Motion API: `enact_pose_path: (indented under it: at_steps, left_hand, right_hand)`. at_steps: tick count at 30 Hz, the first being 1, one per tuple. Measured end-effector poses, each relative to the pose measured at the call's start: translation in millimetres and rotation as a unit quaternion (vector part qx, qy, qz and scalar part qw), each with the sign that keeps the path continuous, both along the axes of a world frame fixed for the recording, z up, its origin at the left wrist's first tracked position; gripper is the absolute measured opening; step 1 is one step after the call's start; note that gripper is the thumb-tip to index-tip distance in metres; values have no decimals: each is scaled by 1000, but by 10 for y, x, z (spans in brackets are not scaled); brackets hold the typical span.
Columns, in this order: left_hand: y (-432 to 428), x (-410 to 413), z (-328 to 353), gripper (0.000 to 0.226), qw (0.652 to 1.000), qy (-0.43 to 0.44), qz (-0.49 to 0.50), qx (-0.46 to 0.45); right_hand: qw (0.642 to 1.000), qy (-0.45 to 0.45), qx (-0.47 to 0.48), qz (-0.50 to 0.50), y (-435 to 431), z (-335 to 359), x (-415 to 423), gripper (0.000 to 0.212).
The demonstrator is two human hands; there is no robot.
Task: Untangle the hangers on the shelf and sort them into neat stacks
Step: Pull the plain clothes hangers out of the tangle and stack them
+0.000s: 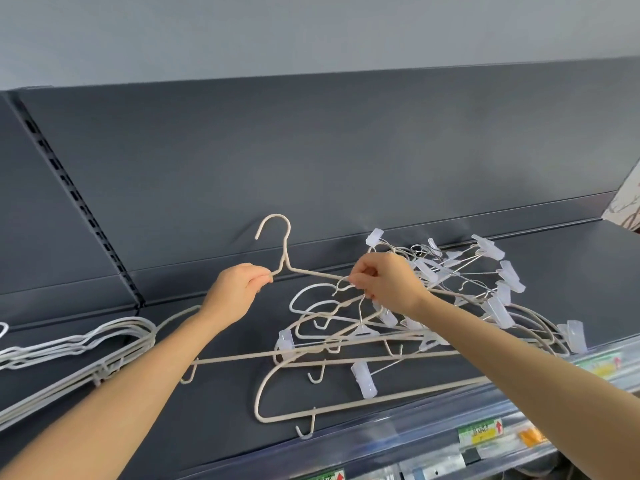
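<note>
Hangers (pixel 398 327) lie tangled across the dark shelf (pixel 221 403), right of a neat stack (pixel 79 344) at its left end. Your left hand (pixel 235 289) pinches shut on the beige hanger (pixel 282 247) near its neck, lifted above the heap. Your right hand (pixel 388 285) closes its fingers (pixel 358 284) on a small wire hook (pixel 343 285) caught on that hanger's arm. Pull before it's freed and clipped hangers may slide off the front edge. Grey wall behind.

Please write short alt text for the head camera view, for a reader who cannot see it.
Two bare hands work a beige hanger free of a tangled pile of clip hangers on a dark shelf: the left hand grips its shoulder, the right hand pinches a hook. A stack of hangers lies left.
</note>
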State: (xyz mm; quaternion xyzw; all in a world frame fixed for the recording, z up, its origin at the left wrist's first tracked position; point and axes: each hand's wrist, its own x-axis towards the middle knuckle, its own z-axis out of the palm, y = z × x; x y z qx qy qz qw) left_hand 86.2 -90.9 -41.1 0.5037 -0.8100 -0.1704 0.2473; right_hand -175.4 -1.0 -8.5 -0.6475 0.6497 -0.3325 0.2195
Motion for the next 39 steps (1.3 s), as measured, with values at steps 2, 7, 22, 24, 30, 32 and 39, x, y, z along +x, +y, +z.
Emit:
enact_pose_path:
  at_steps: [2,7,22,24,30,32,39]
  left_hand:
    - [-12,37,7,24,1000,7,-1,3]
    - [-28,12,55,26,1000,4,-12,11]
    - [-42,-157,33,25,999,42,8,1]
    - [-43,-141,36,25,999,38,7,0]
    - [-12,-169,89,24,999,53,4,0]
    - [14,-216,129,24,998,63,0,1]
    - [75,-314,328,25,998,64,1,-12]
  right_hand:
    - [1000,0,-17,3,-13,49,19,13]
    - [998,35,-39,22,6,134,15,17]
    - [981,134,66,-127,405,-159,-809,45]
    - [978,110,89,-153,408,-175,-849,41]
    - [982,114,-1,-148,325,-98,-715,26]
    - [983,126,-21,-129,266,-69,-620,22]
    - [957,240,-127,-101,136,-36,-425,26]
